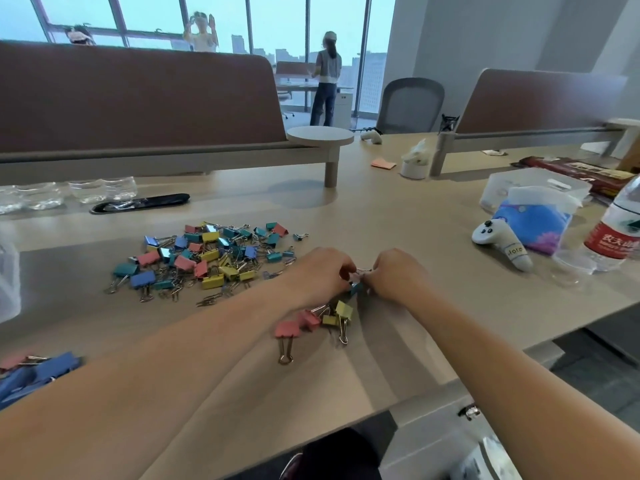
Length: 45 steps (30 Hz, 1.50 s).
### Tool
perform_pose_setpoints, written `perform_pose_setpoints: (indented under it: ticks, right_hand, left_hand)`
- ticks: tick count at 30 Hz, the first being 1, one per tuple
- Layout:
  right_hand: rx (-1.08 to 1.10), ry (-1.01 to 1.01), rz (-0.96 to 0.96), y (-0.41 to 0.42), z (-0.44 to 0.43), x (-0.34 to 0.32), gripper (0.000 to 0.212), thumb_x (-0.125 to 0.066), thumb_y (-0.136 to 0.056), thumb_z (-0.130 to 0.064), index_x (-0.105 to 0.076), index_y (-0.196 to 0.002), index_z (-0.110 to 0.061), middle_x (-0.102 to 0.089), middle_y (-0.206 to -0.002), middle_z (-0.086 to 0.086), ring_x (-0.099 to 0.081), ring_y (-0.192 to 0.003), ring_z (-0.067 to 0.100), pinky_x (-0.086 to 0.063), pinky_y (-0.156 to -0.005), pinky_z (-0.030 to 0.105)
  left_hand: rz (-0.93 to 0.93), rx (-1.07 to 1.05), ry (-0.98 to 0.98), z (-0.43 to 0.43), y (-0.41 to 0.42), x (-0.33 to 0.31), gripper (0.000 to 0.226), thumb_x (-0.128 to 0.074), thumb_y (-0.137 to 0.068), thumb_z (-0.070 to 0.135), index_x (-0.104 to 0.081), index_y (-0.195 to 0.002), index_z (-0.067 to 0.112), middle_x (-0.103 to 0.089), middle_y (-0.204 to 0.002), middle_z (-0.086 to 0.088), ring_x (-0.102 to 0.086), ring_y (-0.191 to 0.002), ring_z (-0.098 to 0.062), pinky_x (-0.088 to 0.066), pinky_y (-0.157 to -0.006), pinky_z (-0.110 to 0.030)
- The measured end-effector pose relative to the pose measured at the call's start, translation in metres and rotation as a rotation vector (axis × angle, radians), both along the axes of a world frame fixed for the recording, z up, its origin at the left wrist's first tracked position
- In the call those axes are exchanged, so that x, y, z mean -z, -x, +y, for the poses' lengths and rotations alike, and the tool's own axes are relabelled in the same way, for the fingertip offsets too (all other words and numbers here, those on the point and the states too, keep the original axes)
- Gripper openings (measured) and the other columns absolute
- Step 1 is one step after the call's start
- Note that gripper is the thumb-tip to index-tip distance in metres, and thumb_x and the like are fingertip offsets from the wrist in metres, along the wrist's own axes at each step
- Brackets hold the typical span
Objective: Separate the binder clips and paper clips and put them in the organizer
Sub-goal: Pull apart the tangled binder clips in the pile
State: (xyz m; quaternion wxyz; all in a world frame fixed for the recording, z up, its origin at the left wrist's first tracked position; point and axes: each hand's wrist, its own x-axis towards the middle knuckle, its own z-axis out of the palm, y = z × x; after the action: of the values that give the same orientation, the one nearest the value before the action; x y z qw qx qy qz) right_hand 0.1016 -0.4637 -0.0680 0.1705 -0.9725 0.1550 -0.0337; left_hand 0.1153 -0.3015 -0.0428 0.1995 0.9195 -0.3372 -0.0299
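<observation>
A big pile of coloured binder clips (211,258) mixed with wire paper clips lies on the desk's left half. My left hand (322,268) and my right hand (394,271) meet over the desk centre, both pinching a teal binder clip (356,288) and its wire handles. Just below the hands sits a small group of pink and yellow binder clips (318,320). Several blue clips and a pink one (34,372) lie at the near left edge. Clear plastic organizer cups (100,190) stand at the far left.
To the right lie a white controller (498,239), a blue patterned pouch (533,225), a clear storage box (530,185) and a water bottle (616,226). Brown desk dividers (138,98) rise behind. The desk's front edge (415,393) runs diagonally near my right forearm.
</observation>
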Motion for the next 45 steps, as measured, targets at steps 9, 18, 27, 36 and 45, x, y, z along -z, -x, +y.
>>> perform_pose_setpoints:
  ticks: [9,18,27,36,45]
  right_hand:
    - [-0.077,-0.017,-0.17,0.025,0.026,-0.021,0.025,-0.055,-0.093,-0.027,-0.068,-0.108,-0.012,-0.066,-0.11,0.008,-0.06,-0.103,0.027,-0.044,-0.078,0.031]
    - [-0.444,0.049,-0.076,0.026,0.117,-0.031,0.026,-0.053,-0.094,-0.021,-0.071,-0.113,-0.019,-0.068,-0.115,0.003,-0.062,-0.106,0.024,-0.051,-0.091,0.038]
    - [-0.658,0.158,0.007,0.025,0.185,-0.019,0.04,-0.046,-0.096,-0.015,-0.06,-0.13,-0.028,-0.064,-0.126,0.001,-0.062,-0.104,0.019,-0.055,-0.086,0.033]
    - [-0.699,0.276,0.014,0.028,0.215,-0.015,0.036,-0.046,-0.092,-0.011,-0.038,-0.063,-0.032,-0.058,-0.094,-0.001,-0.053,-0.084,0.018,-0.048,-0.074,0.031]
    - [-0.81,0.239,0.03,0.048,0.224,-0.011,0.042,-0.043,-0.093,-0.014,-0.061,-0.127,-0.03,-0.068,-0.113,-0.004,-0.062,-0.096,0.014,-0.055,-0.081,0.027]
  left_hand:
    - [-0.08,-0.052,-0.007,0.038,0.011,-0.008,0.024,-0.06,-0.095,0.026,-0.064,-0.118,0.022,-0.057,-0.11,0.005,-0.053,-0.1,-0.009,-0.046,-0.092,-0.028]
    - [-0.074,-0.247,-0.1,0.146,0.022,-0.019,0.021,-0.056,-0.097,0.018,-0.068,-0.114,0.017,-0.066,-0.115,0.003,-0.059,-0.096,-0.01,-0.044,-0.084,-0.023]
    - [-0.06,-0.357,-0.178,0.218,0.036,-0.013,0.031,-0.051,-0.098,0.011,-0.064,-0.126,0.018,-0.064,-0.126,0.002,-0.06,-0.108,-0.01,-0.04,-0.084,-0.017]
    - [-0.04,-0.36,-0.272,0.247,0.048,-0.005,0.034,-0.05,-0.097,0.012,-0.062,-0.128,0.02,-0.062,-0.127,0.0,-0.059,-0.109,-0.016,-0.047,-0.091,-0.028]
    - [-0.02,-0.231,-0.435,0.25,0.055,-0.007,0.009,-0.057,-0.09,0.015,-0.065,-0.094,0.012,-0.059,-0.094,-0.008,-0.059,-0.085,-0.025,-0.05,-0.075,-0.042]
